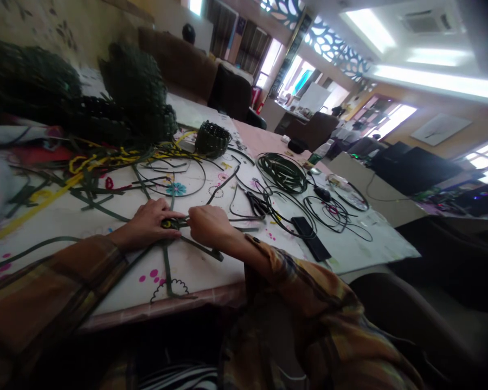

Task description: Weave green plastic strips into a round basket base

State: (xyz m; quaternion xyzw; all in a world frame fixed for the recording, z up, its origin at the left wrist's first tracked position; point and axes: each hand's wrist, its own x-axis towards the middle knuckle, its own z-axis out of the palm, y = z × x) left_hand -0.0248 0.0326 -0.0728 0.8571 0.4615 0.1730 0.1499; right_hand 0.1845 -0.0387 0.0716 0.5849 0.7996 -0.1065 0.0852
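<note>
The green strips (pixel 167 265) cross between the hands, branches fanning over the table (pixel 223 276); the left hand (pixel 144 226), nearer the crossing, frames it with thumb and fingers part-open, while the right hand (pixel 208 223), just right, curls closed on the strips. Scissors (pixel 257 206) and a cord coil (pixel 282 173) lie farther right; loose strands crowd beyond.

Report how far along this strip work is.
It looks early. Done: green strips cross and radiate from a small centre. In hand: the left hand steadies that centre; the right hand is closed beside it, its grip hidden. Apparently left: the strips' long ends, lying loose and unwoven on the table.
</note>
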